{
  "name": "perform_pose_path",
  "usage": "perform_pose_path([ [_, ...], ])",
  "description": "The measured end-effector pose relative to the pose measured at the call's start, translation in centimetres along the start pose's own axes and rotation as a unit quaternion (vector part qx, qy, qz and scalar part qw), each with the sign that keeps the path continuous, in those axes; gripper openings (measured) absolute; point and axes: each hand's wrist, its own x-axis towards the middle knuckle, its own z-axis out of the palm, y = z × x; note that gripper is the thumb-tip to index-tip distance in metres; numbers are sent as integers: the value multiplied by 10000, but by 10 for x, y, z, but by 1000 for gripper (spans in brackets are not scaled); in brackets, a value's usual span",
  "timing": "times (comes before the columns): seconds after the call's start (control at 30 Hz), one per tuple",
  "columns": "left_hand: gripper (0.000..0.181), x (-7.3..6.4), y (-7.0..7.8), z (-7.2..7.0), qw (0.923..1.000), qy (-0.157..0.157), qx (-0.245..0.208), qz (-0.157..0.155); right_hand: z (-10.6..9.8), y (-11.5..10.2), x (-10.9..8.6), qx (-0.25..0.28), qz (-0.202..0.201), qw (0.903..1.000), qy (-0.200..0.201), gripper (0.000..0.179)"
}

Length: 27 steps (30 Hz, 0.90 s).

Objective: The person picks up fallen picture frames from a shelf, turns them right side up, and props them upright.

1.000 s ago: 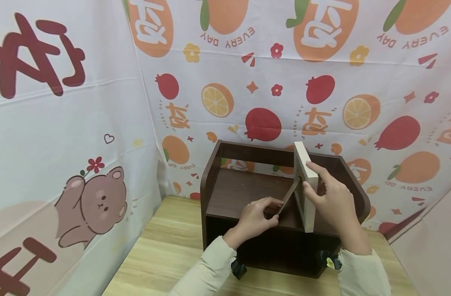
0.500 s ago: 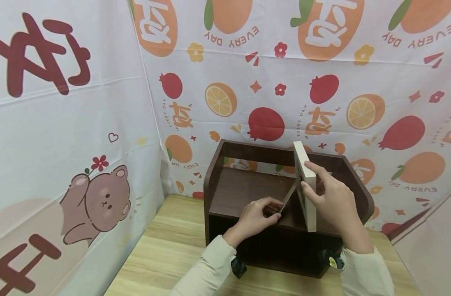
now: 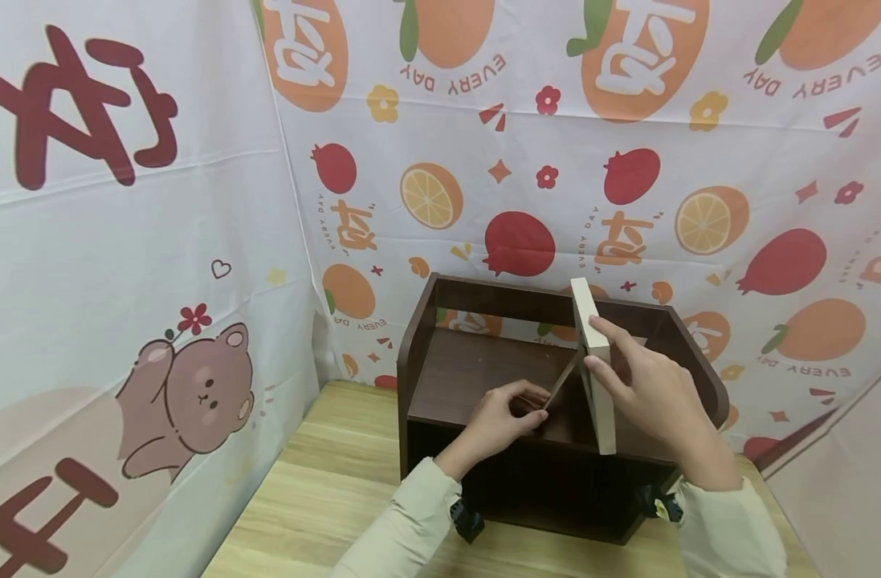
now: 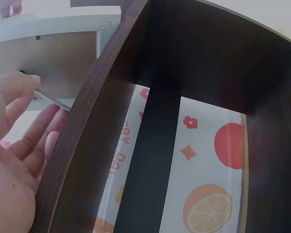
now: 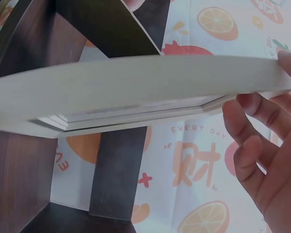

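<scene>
**Frame (image 3: 592,329) held near upright at the top of a shelf (image 3: 476,369)**

Printed cloth (image 3: 440,120) hangs behind and to the left. The wood-grain desk (image 3: 310,474) carries the dark shelf, a strip of desk running along its left side. Raised walls edge the shelf's top board at left, back and right. The frame sits right of centre there, its lower corner at the board's front edge; contact cannot be told. The wider gap is to the left wall. The right hand (image 3: 657,393) pinches the frame's rim in its grip. The left hand's (image 3: 498,425) grip pinches the loose end of the leg (image 3: 561,382) angling from the frame's back.
</scene>
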Motion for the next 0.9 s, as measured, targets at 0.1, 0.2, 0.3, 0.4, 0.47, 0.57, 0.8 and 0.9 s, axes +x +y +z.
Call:
perform_pose_path([
  [0.1,20,2,0,-2,9994,-57,-338,-45,-3,1,1,119,-9,9997,-225,53],
  [0.2,20,2,2,-5,9987,-81,-488,-83,-4,1,3,303,62,9986,-435,51],
  [0.3,22,4,3,-8,9987,-95,-507,-58,-3,1,5,465,109,9973,-550,50],
  [0.4,23,7,3,-11,9986,-107,-509,-44,-2,0,8,561,87,9965,-607,48],
  [0.47,22,8,3,-13,9985,-112,-532,-76,-1,-1,10,583,56,9963,-627,47],
  [0.57,21,12,2,-18,9980,-101,-601,-150,0,-4,14,716,60,9950,-696,47],
  [0.8,20,19,-1,-25,9965,-112,-771,-315,1,-12,21,926,375,9898,-1016,48],
  [0.9,19,22,-2,-27,9967,-145,-710,-370,1,-15,23,882,493,9890,-1083,49],
])
